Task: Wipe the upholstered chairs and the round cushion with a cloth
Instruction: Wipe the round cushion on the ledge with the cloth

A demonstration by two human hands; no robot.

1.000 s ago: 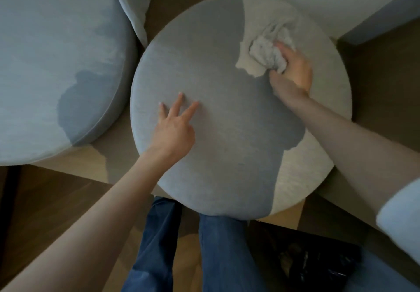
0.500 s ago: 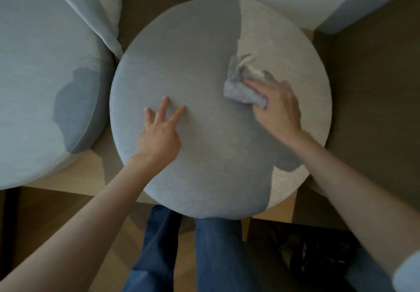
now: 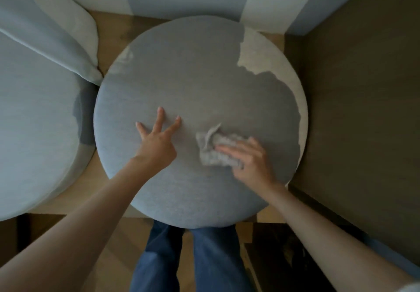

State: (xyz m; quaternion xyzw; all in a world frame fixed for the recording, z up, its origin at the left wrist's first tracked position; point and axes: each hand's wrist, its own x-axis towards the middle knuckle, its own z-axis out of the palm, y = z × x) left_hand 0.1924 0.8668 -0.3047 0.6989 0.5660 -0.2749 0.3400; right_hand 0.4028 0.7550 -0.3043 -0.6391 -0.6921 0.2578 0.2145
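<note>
A round grey-blue cushion (image 3: 200, 68) fills the middle of the view, resting on a wooden seat. A crumpled light grey cloth (image 3: 210, 148) lies on the cushion, right of centre. My right hand (image 3: 248, 163) lies over the cloth's right part and presses it onto the fabric with fingers stretched out to the left. My left hand (image 3: 156, 141) rests on the cushion left of the cloth, its fingers spread and straight, holding nothing. A patch of sunlight falls on the cushion's upper right rim.
A larger upholstered seat (image 3: 34, 132) sits to the left, with a pale pillow (image 3: 68, 32) leaning at its upper edge. A wall runs behind the cushion and a dark panel (image 3: 363, 109) stands on the right. My legs in blue jeans (image 3: 188, 257) are below the cushion.
My right hand has swept the cloth from the sunlit upper right of the cushion down towards me and towards the centre. My left hand has stayed pressed on the cushion.
</note>
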